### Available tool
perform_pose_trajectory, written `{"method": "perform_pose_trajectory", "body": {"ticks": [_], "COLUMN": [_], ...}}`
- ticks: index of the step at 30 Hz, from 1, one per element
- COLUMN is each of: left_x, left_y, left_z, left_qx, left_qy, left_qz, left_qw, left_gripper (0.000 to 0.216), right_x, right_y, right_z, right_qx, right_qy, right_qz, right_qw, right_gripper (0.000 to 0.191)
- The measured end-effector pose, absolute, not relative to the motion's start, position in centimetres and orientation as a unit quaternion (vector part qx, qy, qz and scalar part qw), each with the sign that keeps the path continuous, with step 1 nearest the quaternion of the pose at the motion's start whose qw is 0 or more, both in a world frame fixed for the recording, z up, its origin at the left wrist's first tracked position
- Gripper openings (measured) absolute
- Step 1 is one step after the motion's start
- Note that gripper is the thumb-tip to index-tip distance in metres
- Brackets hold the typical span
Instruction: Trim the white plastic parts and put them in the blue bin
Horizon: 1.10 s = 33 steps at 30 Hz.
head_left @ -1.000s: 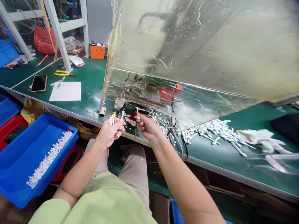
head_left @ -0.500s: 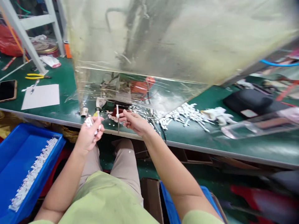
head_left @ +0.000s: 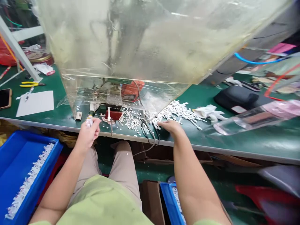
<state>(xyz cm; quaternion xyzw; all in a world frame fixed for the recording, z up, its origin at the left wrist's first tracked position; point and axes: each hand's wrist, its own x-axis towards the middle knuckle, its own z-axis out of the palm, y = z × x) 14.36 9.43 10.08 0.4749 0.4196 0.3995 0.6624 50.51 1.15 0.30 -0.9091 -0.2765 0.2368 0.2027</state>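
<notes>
My left hand (head_left: 87,134) is closed around a small bundle of white tube pieces (head_left: 89,121) at the front edge of the green bench (head_left: 234,143). My right hand (head_left: 170,126) lies on the bench to the right, fingers curled at the edge of a pile of loose white tube pieces (head_left: 174,110); whether it holds any I cannot tell. Between my hands a single white piece stands upright in a small red fixture (head_left: 112,115) under a clear plastic shield (head_left: 131,56). Black cables (head_left: 148,134) loop over the bench edge.
A blue bin (head_left: 21,168) with a row of white pieces sits low at my left. A sheet of paper (head_left: 35,103), yellow pliers (head_left: 29,84) and a phone (head_left: 4,97) lie on the left bench. A white glove (head_left: 208,112) and black pouch (head_left: 236,97) lie right.
My right hand left the red fixture, leaving a white piece standing in it, and moved right to the pile. The view panned right. My left hand stayed closed on its bundle.
</notes>
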Motion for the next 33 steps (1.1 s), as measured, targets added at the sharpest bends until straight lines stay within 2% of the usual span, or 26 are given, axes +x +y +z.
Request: {"method": "perform_pose_trajectory", "body": {"ticks": [4, 9, 12, 16, 22, 28, 33], "left_x": [16.1, 18.6, 19.2, 17.7, 15.0, 14.0, 13.4], "left_y": [10.3, 11.7, 11.8, 10.4, 8.3, 8.2, 8.4], "left_z": [8.5, 7.1, 7.5, 9.3, 11.2, 11.1, 10.7], "left_qx": [0.501, 0.500, 0.478, 0.500, 0.458, 0.444, 0.432], "left_qy": [0.460, 0.457, 0.441, 0.399, 0.376, 0.366, 0.366], "left_qz": [0.380, 0.346, 0.362, 0.335, 0.363, 0.375, 0.384], "left_qw": [0.627, 0.650, 0.668, 0.692, 0.719, 0.727, 0.730], "left_gripper": [0.025, 0.019, 0.019, 0.022, 0.027, 0.033, 0.035], "right_x": [50.0, 48.2, 45.6, 41.4, 35.1, 30.8, 30.1], "right_y": [-0.2, -1.6, -2.2, -2.7, -0.4, 4.8, 7.4], "right_z": [-0.4, 2.8, 5.6, 7.1, 6.5, 6.3, 5.7], "right_qx": [-0.808, -0.716, -0.661, -0.631, -0.618, -0.578, -0.543], "right_qy": [-0.173, -0.172, -0.196, -0.261, -0.362, -0.334, -0.272], "right_qz": [0.318, 0.279, 0.239, 0.244, 0.372, 0.469, 0.527], "right_qw": [0.465, 0.617, 0.683, 0.689, 0.590, 0.578, 0.594], "right_gripper": [0.021, 0.032, 0.030, 0.036, 0.040, 0.047, 0.044]}}
